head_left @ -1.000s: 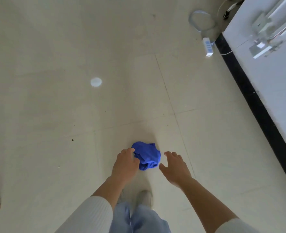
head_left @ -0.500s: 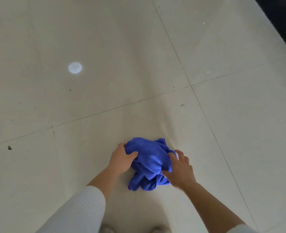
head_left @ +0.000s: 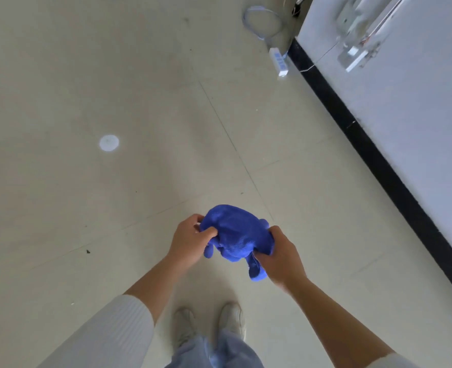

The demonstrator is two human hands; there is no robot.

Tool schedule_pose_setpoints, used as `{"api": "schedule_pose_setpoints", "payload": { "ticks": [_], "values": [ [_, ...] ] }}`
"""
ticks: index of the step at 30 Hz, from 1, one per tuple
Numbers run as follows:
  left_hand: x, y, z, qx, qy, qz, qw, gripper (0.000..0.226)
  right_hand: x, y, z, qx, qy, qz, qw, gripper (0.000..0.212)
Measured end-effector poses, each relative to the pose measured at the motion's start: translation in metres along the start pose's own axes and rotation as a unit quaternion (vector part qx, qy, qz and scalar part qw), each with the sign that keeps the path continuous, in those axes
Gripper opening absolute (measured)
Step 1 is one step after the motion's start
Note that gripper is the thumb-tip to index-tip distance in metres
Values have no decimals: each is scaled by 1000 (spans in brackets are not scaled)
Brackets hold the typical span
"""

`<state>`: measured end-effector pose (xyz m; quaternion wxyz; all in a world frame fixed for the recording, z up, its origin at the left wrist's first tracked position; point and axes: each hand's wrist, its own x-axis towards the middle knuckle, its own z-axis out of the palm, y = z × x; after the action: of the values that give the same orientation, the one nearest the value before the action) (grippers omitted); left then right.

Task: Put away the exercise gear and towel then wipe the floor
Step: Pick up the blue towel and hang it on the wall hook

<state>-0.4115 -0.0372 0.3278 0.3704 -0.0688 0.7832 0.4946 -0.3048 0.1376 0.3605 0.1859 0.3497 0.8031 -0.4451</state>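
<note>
cloth lifted off floor since half-second ago | left hand, right hand both gripped it | wiping likely next

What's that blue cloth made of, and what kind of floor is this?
The blue cloth looks like soft microfibre or terry: matte, nubbly surface, bunched in limp folds. The floor seems to be glazed ceramic tile, though it could be stone: pale, smooth, faintly shiny, with thin straight joints.
</note>
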Motion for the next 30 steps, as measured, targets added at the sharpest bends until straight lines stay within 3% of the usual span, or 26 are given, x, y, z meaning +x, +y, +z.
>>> {"api": "schedule_pose_setpoints", "payload": {
  "ticks": [8, 14, 17, 22, 26, 28, 30],
  "values": [
    [-196, 203, -24, 4, -57, 94, 994, 13, -202, -109, -152, 87, 88, -12, 992, 21],
    [-289, 290, -14, 75, -156, 218, 960, 27, -328, -126, -224, 136, 178, -36, 974, 28],
    [-337, 329, 6, 83, -244, 247, 934, 29, -388, -119, -248, 198, 233, -54, 950, 25],
    [-422, 367, 62, 102, -440, 254, 855, 49, -488, -83, -291, 298, 305, -90, 900, 34],
    [-498, 367, 138, 184, -461, 364, 788, 79, -578, -32, -318, 316, 381, -110, 862, 27],
    [-542, 356, 175, 174, -472, 434, 748, 77, -615, -2, -328, 311, 409, -96, 853, 30],
    [-601, 336, 219, 142, -498, 480, 708, 56, -663, 40, -336, 311, 432, -74, 843, 36]
  ]
}}
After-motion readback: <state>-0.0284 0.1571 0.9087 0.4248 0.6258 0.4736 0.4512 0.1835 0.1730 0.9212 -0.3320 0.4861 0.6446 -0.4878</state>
